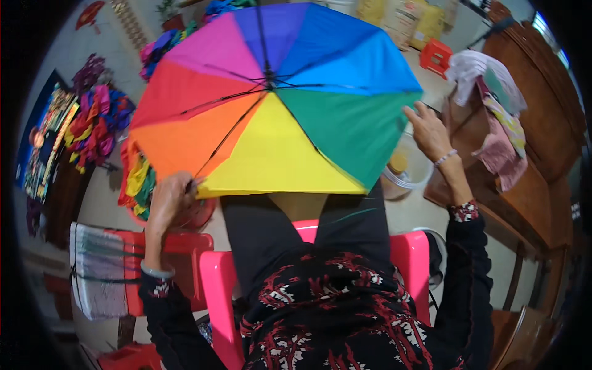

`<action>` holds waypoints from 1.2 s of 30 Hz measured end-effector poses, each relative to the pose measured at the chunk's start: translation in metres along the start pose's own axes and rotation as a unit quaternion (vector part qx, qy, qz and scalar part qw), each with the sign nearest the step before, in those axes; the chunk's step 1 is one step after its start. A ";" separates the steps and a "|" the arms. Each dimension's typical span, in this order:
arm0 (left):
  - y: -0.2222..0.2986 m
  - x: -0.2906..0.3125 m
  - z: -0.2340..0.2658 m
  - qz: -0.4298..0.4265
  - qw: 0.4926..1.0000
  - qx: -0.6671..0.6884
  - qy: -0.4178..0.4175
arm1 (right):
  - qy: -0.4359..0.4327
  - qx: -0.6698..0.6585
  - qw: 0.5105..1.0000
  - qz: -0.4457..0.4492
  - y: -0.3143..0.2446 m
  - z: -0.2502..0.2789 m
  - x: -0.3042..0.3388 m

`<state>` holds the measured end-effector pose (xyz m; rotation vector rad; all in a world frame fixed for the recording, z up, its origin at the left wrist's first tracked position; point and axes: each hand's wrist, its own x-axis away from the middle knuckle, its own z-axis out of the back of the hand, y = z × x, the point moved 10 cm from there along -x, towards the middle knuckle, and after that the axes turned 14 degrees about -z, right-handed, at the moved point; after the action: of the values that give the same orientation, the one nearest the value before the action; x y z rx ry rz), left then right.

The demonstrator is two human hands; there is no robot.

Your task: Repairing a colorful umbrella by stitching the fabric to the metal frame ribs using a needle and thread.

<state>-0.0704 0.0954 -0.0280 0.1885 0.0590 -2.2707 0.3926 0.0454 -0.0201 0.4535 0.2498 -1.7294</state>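
Observation:
A rainbow umbrella point(271, 139) is spread open in front of me above my lap, its inner side with black ribs point(231, 135) and shaft point(261, 43) facing me. My left hand point(174, 196) is closed on the canopy's near edge, where the orange and yellow panels meet. At the right rim, my right hand point(430, 131) has its fingers curled at the edge of the green panel, near the blue one. The thumb of that hand is hard to make out.
A pink plastic chair point(410, 262) is under me. Colourful folded cloth point(139, 179) fills a red basin at left, beside a red stool with a bundle point(98, 271). A clear bucket point(410, 166) stands at right, near a wooden bench point(524, 123) draped with towels point(499, 142).

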 end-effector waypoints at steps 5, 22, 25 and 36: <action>-0.088 0.038 0.019 0.164 0.969 -0.180 0.036 | 0.023 0.043 0.997 0.055 -0.004 -0.042 0.000; 0.179 -0.024 -0.061 -0.272 0.911 0.286 0.119 | -0.255 -0.294 0.875 0.287 -0.224 0.018 0.104; 0.149 0.001 -0.076 -0.264 0.935 0.229 0.058 | -0.275 -0.419 0.799 0.333 -0.239 0.012 0.097; 0.147 -0.011 -0.088 -0.260 0.931 0.254 -0.046 | -0.220 -0.321 0.850 0.355 -0.199 -0.007 0.124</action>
<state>0.0585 0.0171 -0.1104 0.3725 -0.6012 -2.7809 0.1802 -0.0207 -0.0961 -0.3291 0.2650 -0.8906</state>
